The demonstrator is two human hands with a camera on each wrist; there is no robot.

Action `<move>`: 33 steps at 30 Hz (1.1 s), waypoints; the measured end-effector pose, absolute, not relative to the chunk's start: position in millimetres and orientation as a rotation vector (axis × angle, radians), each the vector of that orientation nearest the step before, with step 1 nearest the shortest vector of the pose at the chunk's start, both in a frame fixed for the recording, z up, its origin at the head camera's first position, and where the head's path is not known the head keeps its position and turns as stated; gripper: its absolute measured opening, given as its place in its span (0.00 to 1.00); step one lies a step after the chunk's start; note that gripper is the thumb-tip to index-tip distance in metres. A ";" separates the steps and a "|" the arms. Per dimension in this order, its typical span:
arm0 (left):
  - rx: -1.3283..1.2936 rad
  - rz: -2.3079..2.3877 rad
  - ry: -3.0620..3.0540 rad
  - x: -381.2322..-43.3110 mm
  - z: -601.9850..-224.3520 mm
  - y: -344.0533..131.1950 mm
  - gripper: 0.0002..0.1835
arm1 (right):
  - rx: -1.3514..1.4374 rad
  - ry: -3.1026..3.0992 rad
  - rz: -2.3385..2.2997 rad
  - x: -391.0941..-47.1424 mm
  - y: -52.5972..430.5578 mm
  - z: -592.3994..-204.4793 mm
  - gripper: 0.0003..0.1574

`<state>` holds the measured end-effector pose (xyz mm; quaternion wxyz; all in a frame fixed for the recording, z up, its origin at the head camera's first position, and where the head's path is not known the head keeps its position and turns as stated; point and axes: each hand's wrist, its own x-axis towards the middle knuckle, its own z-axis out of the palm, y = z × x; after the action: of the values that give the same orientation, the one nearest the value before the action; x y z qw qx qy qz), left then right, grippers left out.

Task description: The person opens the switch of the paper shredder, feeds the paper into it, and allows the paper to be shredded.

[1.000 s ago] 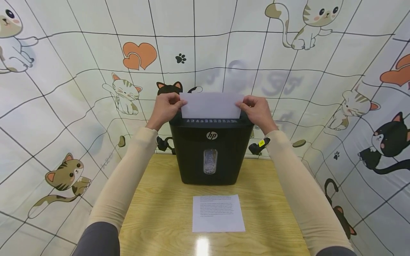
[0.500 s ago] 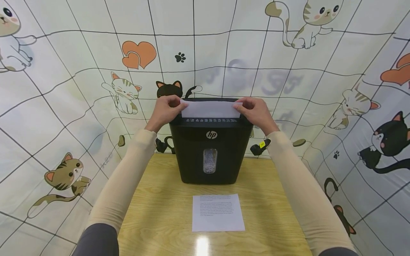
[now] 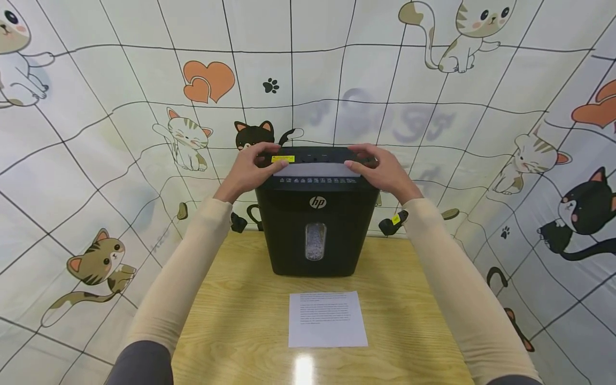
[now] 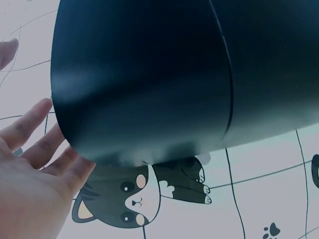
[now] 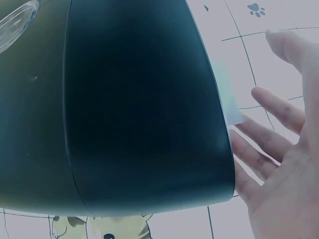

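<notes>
A black HP paper shredder [image 3: 289, 230] stands upright at the back of the table, paper shreds showing behind its small front window [image 3: 315, 241]. Only a low strip of a white sheet of paper [image 3: 315, 170] sticks up from its top slot. My left hand [image 3: 250, 167] is at the top left corner, thumb beside the sheet's left end and apart from the fingers. At the opposite corner my right hand [image 3: 382, 167] has its thumb at the sheet's right end. Both wrist views show extended, spread fingers against the shredder's sides.
A printed sheet [image 3: 328, 321] lies on the wooden table [image 3: 231, 321] in front of the shredder. A yellow label [image 3: 283, 159] marks the shredder's top. Behind it hangs a cat-patterned cloth [image 3: 317, 75], with a black plug [image 3: 392, 223] by my right wrist.
The sheet has sunk deep into the shredder's slot, uncovering the top and its yellow label. Both hands pinched its upper corners before and have now let go, fingers spreading.
</notes>
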<state>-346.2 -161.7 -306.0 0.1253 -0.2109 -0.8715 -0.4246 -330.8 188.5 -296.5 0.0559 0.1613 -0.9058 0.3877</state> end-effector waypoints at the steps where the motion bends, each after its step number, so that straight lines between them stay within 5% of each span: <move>1: -0.622 -1.220 -2.543 -345.6 -306.3 -162.6 0.34 | 0.495 -2.754 1.167 -330.1 189.5 -296.6 0.44; 14: -0.608 -1.064 -2.629 -332.1 -318.8 -178.6 0.54 | 0.610 -2.799 1.009 -320.9 203.8 -306.4 0.56; 33: -0.470 -1.118 -2.610 -309.6 -390.4 -197.3 0.65 | 0.488 -2.809 0.982 -298.4 225.8 -362.1 0.71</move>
<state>-309.6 -197.3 -390.4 0.1315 -0.1619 -0.8990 -0.3851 -298.4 225.8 -362.1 0.0630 0.1614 -0.9297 0.3250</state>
